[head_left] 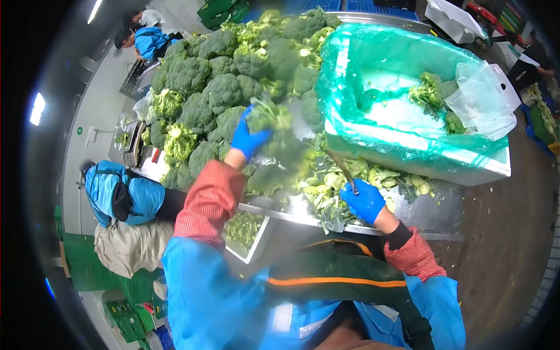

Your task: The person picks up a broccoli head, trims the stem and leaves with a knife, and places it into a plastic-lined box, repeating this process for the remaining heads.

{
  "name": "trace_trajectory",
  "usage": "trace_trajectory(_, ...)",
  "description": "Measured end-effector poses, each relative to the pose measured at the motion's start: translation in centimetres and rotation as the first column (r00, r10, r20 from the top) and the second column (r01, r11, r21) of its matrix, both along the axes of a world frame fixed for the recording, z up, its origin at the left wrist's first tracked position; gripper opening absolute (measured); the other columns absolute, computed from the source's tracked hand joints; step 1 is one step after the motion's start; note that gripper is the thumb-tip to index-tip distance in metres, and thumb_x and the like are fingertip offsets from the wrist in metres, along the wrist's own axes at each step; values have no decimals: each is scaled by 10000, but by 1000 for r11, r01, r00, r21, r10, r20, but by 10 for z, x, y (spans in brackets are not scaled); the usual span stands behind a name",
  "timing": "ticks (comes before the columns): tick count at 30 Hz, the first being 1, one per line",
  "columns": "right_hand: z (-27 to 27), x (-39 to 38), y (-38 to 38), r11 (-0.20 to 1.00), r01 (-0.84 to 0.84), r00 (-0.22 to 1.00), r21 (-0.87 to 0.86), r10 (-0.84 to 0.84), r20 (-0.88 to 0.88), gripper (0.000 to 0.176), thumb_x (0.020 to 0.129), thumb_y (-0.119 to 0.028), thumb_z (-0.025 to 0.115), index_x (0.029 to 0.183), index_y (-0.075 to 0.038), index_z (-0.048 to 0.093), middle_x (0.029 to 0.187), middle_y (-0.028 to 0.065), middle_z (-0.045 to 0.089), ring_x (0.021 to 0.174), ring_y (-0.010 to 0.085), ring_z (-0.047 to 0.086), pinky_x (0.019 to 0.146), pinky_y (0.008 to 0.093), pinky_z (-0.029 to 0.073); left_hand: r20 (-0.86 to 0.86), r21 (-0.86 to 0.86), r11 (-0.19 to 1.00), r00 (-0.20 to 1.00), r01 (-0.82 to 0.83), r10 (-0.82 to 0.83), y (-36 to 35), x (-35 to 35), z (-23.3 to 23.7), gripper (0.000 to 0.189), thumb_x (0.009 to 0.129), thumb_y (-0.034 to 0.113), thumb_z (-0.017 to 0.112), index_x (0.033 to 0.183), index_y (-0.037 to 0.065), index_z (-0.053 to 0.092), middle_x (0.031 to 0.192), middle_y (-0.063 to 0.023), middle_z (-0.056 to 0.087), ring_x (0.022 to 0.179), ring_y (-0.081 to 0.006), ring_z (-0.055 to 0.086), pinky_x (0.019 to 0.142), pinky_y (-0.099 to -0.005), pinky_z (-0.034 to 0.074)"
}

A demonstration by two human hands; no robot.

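Note:
My left hand (249, 139), in a blue glove, is closed on a broccoli head (271, 116) at the near side of a large heap of broccoli (224, 93). Motion blurs that head, so its stem is hard to make out. In my right hand (363, 201), also gloved in blue, is a knife (343, 166) with its blade pointing up and left. Cut leaves and stem trimmings (350, 181) lie around the blade on the metal table (446, 204). Behind the knife stands a white box (417, 157) lined with green plastic film (350, 76).
Inside the lined box are a few broccoli pieces (429, 93) and a clear plastic sheet (481, 99). A white crate of trimmings (245, 233) sits below the table edge. Other people in blue (125, 192) work at the left. Blue crates (382, 9) stand behind.

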State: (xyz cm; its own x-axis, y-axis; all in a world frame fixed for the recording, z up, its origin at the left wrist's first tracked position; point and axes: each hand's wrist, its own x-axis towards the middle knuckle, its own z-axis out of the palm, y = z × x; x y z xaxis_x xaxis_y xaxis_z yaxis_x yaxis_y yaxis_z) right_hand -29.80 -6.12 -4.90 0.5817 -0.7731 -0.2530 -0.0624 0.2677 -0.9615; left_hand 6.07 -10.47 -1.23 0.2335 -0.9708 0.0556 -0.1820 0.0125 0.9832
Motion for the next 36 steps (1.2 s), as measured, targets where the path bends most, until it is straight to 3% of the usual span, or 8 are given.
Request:
trace_trajectory(4,-7,5,-1,734,-145,914,-664,-158,-374,479,868,-335,630,1274,-101,530,923,185,665,763,318,657,650,390,519,-284,191,956,920,-222,271,-77,5,46,637,763,249,772,1286,152,421,1193,-107,559,1058,-268,564,806,-511,506)
trace_trajectory(8,-14,-4,2,561,-227,871,-796,-249,-424,631,872,-370,607,1392,-83,394,849,134,642,669,282,633,573,383,500,-533,129,885,721,-447,442,-148,12,61,837,799,348,733,1435,231,202,1349,-168,398,1106,-363,519,826,-566,478)
trace_trajectory(14,-22,-48,5,571,-247,836,-783,-283,-470,572,866,-359,604,1346,-98,436,786,105,625,646,272,636,543,383,497,8,-110,974,980,198,-198,-188,-148,86,478,856,115,664,1312,120,523,1147,-76,626,1052,-161,581,866,-296,472)
trace_trajectory(17,-20,-76,3,745,-207,847,-634,-188,-498,530,873,-361,590,1329,-124,462,810,112,641,641,273,639,563,384,508,488,-84,831,749,550,-447,-213,-234,67,543,825,202,716,1319,107,509,1199,-52,602,1127,-179,550,953,-333,426)
trace_trajectory(22,-46,-132,-2,519,-160,823,-840,-400,-404,391,881,-349,582,1207,-134,555,825,112,652,668,281,645,577,388,518,942,-5,611,209,792,-263,-271,-338,8,845,674,311,804,1394,140,395,1357,-148,458,1306,-369,383,1039,-456,368)
trace_trajectory(31,-79,-211,-6,701,87,818,-708,-456,-351,367,876,-316,587,1194,-134,571,779,101,634,640,270,634,568,375,514,861,478,726,-427,495,-275,-331,-459,-26,1077,530,377,868,1424,146,315,1479,-122,293,1394,-365,228,1058,-611,280)
trace_trajectory(34,-89,-220,-6,724,134,833,-677,-452,-319,370,875,-305,588,1197,-124,569,782,98,635,648,266,634,573,372,517,848,428,771,-505,471,-162,-341,-469,-49,589,804,309,626,1345,157,449,1433,-105,370,1353,-323,320,1018,-629,299)
trace_trajectory(36,-97,-222,-5,746,147,851,-650,-430,-302,368,876,-298,587,1193,-111,571,785,93,635,655,260,634,575,368,519,832,476,804,-477,356,-282,-353,-476,-68,874,632,354,812,1378,162,400,1418,-146,376,1345,-365,330,1001,-614,349)
